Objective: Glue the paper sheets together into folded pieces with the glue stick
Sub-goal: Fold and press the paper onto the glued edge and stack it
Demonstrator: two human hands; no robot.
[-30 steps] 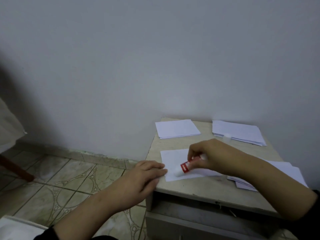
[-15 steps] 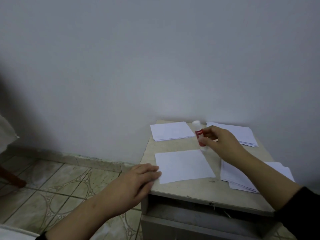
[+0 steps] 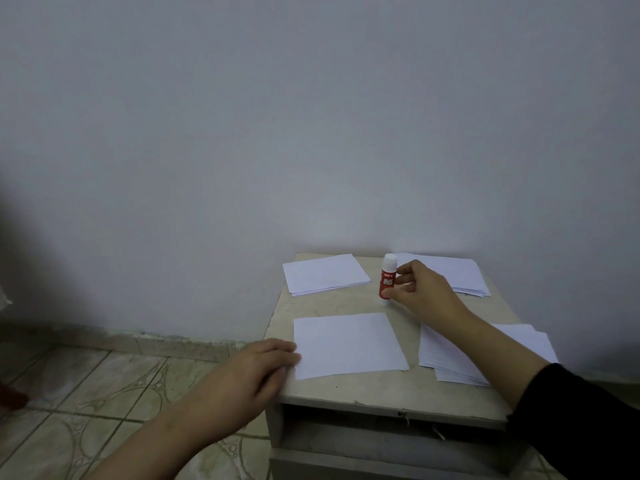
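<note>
A: Status of glue stick (image 3: 387,280)?

B: It is stood upright at the back of the table (image 3: 346,391), between the two rear stacks. Long axis is vertical, cap up. It is pinched low on the right side by the right hand (image 3: 420,291), thumb and fingers curled round the tube. Whether the pinch is being loosened cannot be told.

A: Left hand (image 3: 258,370)?

B: Fingers are laid flat and relaxed, tips on the left edge of the sheet (image 3: 348,344). Nothing is gripped. The sheet is held flat near the table's front left corner.

A: Key relation for the coming move?

B: The sheet lies toward the person from the stick, slightly left. It is touched by the left hand only; the right hand is well behind it. A fold is judged likely once the stick is let go, so the right hand would need to be brought forward to the sheet's right edge.

A: Other paper?

B: Rear-left stack (image 3: 325,274), rear-right stack (image 3: 460,276) partly hidden by the right hand, and a front-right stack (image 3: 450,355) under the right forearm. None is touching the sheet.
</note>
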